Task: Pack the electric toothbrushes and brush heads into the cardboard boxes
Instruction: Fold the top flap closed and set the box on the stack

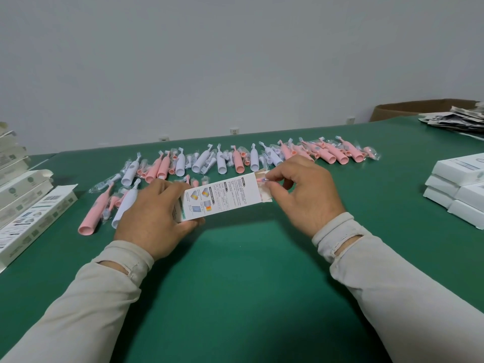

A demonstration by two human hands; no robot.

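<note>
The left hand (154, 213) grips the box (222, 199) above the tabletop (248, 284), while the right hand (301, 195) pinches a brush head (262, 180) at its open end. The head could snag on the loose flaps and slip out. Squeezing too hard might buckle the thin card.

Toothbrushes (235, 159) lie behind the box (222, 197); stacks (461, 187) right.

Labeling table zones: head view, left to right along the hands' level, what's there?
Box stack → pink toothbrush → left hand → printed box → right hand → white box pile.
</note>
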